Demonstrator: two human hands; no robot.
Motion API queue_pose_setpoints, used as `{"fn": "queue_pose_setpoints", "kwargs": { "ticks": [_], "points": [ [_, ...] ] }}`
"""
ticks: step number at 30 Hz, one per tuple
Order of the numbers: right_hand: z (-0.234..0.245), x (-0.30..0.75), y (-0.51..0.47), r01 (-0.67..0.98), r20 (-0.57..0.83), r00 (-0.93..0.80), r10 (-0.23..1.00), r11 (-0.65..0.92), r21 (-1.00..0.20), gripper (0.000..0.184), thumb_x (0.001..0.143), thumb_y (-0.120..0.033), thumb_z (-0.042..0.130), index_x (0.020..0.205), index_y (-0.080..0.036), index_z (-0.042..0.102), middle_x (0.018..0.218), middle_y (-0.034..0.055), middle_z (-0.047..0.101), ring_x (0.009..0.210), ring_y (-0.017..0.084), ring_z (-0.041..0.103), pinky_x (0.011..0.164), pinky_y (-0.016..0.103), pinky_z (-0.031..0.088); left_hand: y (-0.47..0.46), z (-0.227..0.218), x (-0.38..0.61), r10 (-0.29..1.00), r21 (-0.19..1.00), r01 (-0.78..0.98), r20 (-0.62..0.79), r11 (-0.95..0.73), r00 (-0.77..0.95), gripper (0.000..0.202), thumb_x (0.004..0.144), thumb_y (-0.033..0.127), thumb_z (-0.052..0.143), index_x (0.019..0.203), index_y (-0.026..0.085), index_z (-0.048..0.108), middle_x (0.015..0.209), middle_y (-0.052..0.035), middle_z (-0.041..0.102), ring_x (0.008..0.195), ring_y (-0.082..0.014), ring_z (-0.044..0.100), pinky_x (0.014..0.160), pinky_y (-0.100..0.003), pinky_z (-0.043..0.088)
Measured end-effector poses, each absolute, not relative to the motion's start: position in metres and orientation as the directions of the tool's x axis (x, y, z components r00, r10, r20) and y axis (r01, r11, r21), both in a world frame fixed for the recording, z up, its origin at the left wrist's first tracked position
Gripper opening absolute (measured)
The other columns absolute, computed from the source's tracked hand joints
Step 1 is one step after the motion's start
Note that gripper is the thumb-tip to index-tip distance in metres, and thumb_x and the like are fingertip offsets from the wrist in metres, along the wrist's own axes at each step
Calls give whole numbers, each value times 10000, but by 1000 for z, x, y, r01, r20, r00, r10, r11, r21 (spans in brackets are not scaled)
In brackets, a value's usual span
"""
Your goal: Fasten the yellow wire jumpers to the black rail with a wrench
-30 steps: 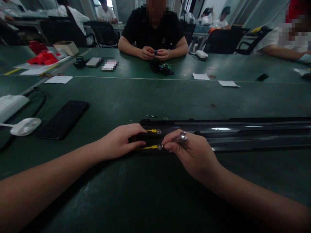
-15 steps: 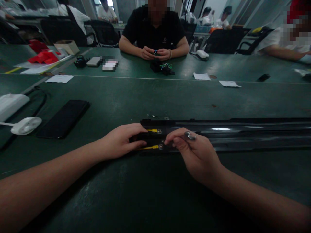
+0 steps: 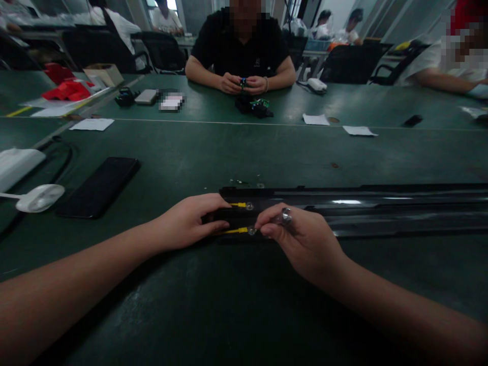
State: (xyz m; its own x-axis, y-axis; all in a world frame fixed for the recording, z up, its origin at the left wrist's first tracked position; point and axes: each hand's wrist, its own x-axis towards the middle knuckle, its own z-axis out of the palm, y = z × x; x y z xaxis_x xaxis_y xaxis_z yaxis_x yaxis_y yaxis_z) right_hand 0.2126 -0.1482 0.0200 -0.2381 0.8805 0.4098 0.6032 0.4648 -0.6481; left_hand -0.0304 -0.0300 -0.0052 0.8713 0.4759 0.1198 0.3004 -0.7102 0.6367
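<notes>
A long black glossy housing [image 3: 366,208] lies on the green table, stretching off to the right. At its left end are two yellow-sleeved leads, an upper lead [image 3: 239,205] and a lower lead [image 3: 237,231], each ending at a small round shiny fastening. My left hand [image 3: 190,218] grips that end, thumb below and fingers above; what lies under the palm is hidden. My right hand [image 3: 301,236] is closed in a pinch on a slim tool [image 3: 285,216] with a shiny metal end. Its fingertips are close beside the lower fastening, and they hide the tool's tip.
A black phone [image 3: 99,187] and a white plug-like device [image 3: 41,197] lie to the left. Paper slips [image 3: 316,119] are scattered farther back. Across the table a person in black [image 3: 240,56] handles a small part. Another person's arm [image 3: 442,81] rests at far right.
My right hand has shifted slightly left, and the tool's shiny end has tilted left and more upright. My left hand keeps its place on the housing.
</notes>
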Motion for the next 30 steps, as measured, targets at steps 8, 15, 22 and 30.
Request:
{"fn": "queue_pose_setpoints", "kwargs": {
  "ticks": [8,15,22,30],
  "points": [
    [20,213,-150,600,372,-245,895,441,-667,148,1027,-177,541,992,-170,685,868,15,719,758,134,678,683,240,500,-30,-4,-31,482,630,323,95,-706,871,225,985,298,604,1183,203,650,1095,-41,682,946,-183,646,797,-287,514],
    [22,213,-149,610,366,-217,905,418,-673,102,994,-185,607,910,-184,666,814,-2,704,701,132,659,655,238,492,-31,-3,-30,489,630,329,93,-703,867,212,978,285,606,1166,200,653,1074,-44,684,939,-187,647,790,-294,514],
    [19,215,-150,594,364,-249,898,438,-675,206,1051,-179,490,1019,-160,693,888,22,719,746,126,671,674,238,492,-31,-2,-30,488,636,324,97,-701,867,206,974,282,606,1153,193,655,1069,-43,689,938,-189,647,802,-300,510],
    [22,213,-148,598,359,-194,913,400,-695,99,990,-199,628,899,-185,667,804,-7,700,690,130,658,650,243,498,-30,-3,-31,472,639,305,104,-706,875,218,984,285,597,1178,202,649,1107,-50,688,975,-195,647,834,-310,514]
  ]
}}
